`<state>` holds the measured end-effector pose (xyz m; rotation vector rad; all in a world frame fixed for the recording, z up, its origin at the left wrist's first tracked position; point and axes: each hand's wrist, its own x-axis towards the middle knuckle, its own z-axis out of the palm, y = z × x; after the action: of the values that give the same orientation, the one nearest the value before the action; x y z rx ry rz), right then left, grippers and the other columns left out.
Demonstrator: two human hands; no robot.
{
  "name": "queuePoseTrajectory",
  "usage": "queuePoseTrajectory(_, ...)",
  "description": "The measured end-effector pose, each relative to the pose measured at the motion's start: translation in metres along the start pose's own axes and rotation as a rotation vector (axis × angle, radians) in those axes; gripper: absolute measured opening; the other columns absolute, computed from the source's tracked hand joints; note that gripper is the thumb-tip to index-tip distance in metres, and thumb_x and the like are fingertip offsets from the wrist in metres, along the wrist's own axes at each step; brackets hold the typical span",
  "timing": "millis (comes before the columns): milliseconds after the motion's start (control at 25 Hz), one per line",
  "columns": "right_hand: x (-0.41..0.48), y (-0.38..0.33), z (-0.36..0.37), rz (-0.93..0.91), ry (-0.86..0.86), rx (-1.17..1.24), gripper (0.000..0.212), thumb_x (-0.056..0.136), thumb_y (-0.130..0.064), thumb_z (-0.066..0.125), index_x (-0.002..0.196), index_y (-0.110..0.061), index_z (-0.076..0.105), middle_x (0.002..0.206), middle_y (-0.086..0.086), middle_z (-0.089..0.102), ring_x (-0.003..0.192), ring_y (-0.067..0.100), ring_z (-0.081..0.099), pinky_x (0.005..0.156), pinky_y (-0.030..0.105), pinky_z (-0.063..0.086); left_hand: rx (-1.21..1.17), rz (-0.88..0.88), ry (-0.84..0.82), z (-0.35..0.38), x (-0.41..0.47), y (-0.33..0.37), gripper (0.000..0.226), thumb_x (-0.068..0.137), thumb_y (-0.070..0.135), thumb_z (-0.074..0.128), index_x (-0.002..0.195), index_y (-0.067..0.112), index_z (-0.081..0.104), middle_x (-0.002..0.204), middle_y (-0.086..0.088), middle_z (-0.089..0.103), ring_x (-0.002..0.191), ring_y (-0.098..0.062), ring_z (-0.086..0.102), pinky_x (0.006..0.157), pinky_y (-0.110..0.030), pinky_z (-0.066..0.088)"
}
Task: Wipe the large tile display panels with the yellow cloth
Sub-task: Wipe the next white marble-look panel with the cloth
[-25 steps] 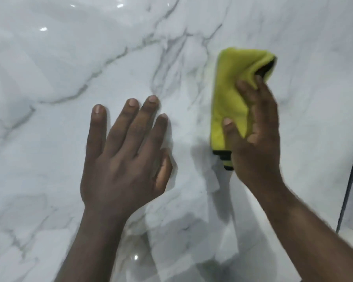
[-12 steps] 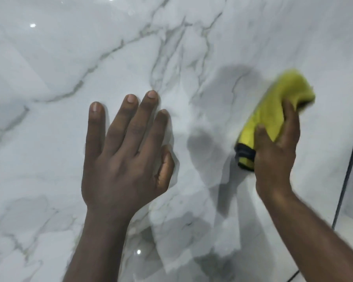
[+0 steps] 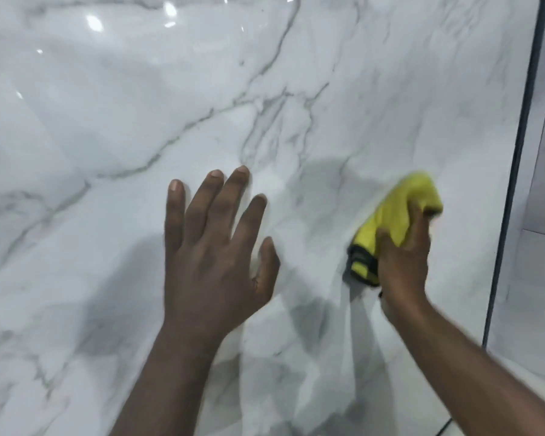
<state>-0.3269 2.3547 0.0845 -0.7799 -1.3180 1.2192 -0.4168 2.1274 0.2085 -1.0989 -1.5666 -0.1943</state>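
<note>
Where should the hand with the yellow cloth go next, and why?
Probably on toward the dark seam. The right hand presses the yellow cloth to the marble panel, with a bare strip left before that edge. The left hand lies flat, bracing.

The yellow cloth (image 3: pixel 394 215), bunched with a dark hem, presses against the tile panel (image 3: pixel 139 121). The panel is glossy white marble with grey veins.

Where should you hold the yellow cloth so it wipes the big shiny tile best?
Hold the yellow cloth at its bunched middle, coming from its outer side, as the right hand does now. It is folded thick, so fingers spread across its back should press a broad pad flat against the tile panel. The black-trimmed edge looks too floppy.
</note>
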Motion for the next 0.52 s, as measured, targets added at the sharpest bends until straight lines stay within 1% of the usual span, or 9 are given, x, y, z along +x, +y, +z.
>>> queuePoseTrajectory(40, -0.025, 0.007, 0.001, 0.064, -0.019, -0.008, 0.069, 0.093, -0.040, 0.058, 0.154, -0.055, 0.031, 0.171, -0.005, 0.030, 0.156, 0.018, 0.032, 0.128, 0.041, 0.030, -0.014, -0.025, -0.018, 0.002, 0.002, 0.008, 0.043, 0.098, 0.030, 0.068, 0.134, 0.009, 0.074, 0.158, -0.018, 0.057, 0.149, -0.041, 0.052, 0.129, -0.066, 0.027)
queuePoseTrajectory(80, -0.045, 0.010, 0.003, 0.024, -0.073, -0.018, 0.068, 0.093, -0.044, 0.058, 0.152, -0.058, 0.029, 0.171, -0.009, 0.028, 0.157, 0.014, 0.030, 0.127, 0.038, 0.029, -0.018, -0.031, -0.026, 0.005, 0.007, 0.017, 0.043, 0.097, 0.030, 0.068, 0.134, 0.009, 0.074, 0.158, -0.019, 0.057, 0.148, -0.042, 0.051, 0.130, -0.065, 0.026)
queuePoseTrajectory(160, -0.045, -0.001, 0.003, -0.225, -0.181, -0.038, 0.063, 0.098, -0.044, 0.061, 0.154, -0.056, 0.034, 0.171, -0.019, 0.024, 0.157, 0.002, 0.025, 0.126, 0.033, 0.027, -0.013, -0.004, -0.021, 0.014, 0.022, 0.033, 0.043, 0.097, 0.029, 0.067, 0.134, 0.008, 0.074, 0.159, -0.019, 0.056, 0.148, -0.041, 0.052, 0.130, -0.064, 0.025)
queuePoseTrajectory(200, -0.019, -0.015, 0.000, -0.367, -0.211, -0.053, 0.060, 0.102, -0.039, 0.063, 0.156, -0.050, 0.039, 0.171, -0.020, 0.023, 0.157, 0.000, 0.023, 0.125, 0.032, 0.027, -0.010, 0.014, -0.013, 0.021, 0.032, 0.040, 0.043, 0.097, 0.029, 0.067, 0.134, 0.008, 0.074, 0.158, -0.019, 0.057, 0.148, -0.041, 0.052, 0.130, -0.064, 0.026)
queuePoseTrajectory(280, 0.047, -0.035, -0.008, -0.581, -0.224, -0.138, 0.054, 0.108, -0.026, 0.062, 0.158, -0.037, 0.045, 0.173, -0.014, 0.023, 0.159, 0.004, 0.023, 0.125, 0.033, 0.027, -0.011, 0.003, 0.017, 0.039, 0.056, 0.056, 0.043, 0.097, 0.029, 0.067, 0.134, 0.007, 0.074, 0.157, -0.018, 0.058, 0.147, -0.040, 0.054, 0.130, -0.065, 0.026)
queuePoseTrajectory(320, 0.079, -0.036, -0.014, -0.616, -0.191, -0.165, 0.054, 0.109, -0.022, 0.060, 0.159, -0.033, 0.045, 0.174, -0.011, 0.024, 0.159, 0.006, 0.023, 0.126, 0.034, 0.027, -0.014, -0.016, 0.028, 0.048, 0.067, 0.065, 0.044, 0.097, 0.029, 0.067, 0.133, 0.007, 0.074, 0.156, -0.018, 0.058, 0.147, -0.040, 0.054, 0.129, -0.065, 0.026)
queuePoseTrajectory(360, 0.104, -0.029, -0.021, -0.593, -0.134, -0.156, 0.054, 0.109, -0.020, 0.058, 0.160, -0.032, 0.044, 0.174, -0.008, 0.025, 0.159, 0.007, 0.024, 0.128, 0.036, 0.027, -0.017, -0.030, 0.031, 0.057, 0.078, 0.077, 0.044, 0.097, 0.029, 0.067, 0.133, 0.006, 0.074, 0.156, -0.018, 0.059, 0.146, -0.040, 0.055, 0.129, -0.065, 0.026)
queuePoseTrajectory(480, 0.117, 0.012, -0.035, -0.319, -0.005, -0.061, 0.053, 0.109, -0.034, 0.054, 0.160, -0.037, 0.041, 0.172, -0.005, 0.030, 0.156, 0.012, 0.031, 0.126, 0.049, 0.031, -0.029, 0.001, 0.030, 0.094, 0.114, 0.116, 0.044, 0.097, 0.028, 0.066, 0.134, 0.006, 0.073, 0.157, -0.018, 0.058, 0.146, -0.040, 0.055, 0.129, -0.064, 0.027)
queuePoseTrajectory(520, 0.112, 0.019, -0.034, -0.298, -0.007, -0.052, 0.053, 0.108, -0.037, 0.053, 0.160, -0.039, 0.042, 0.172, -0.006, 0.030, 0.155, 0.010, 0.033, 0.126, 0.047, 0.032, -0.026, 0.020, 0.031, 0.107, 0.123, 0.126, 0.045, 0.097, 0.028, 0.065, 0.136, 0.006, 0.073, 0.158, -0.018, 0.058, 0.146, -0.040, 0.055, 0.129, -0.064, 0.028)
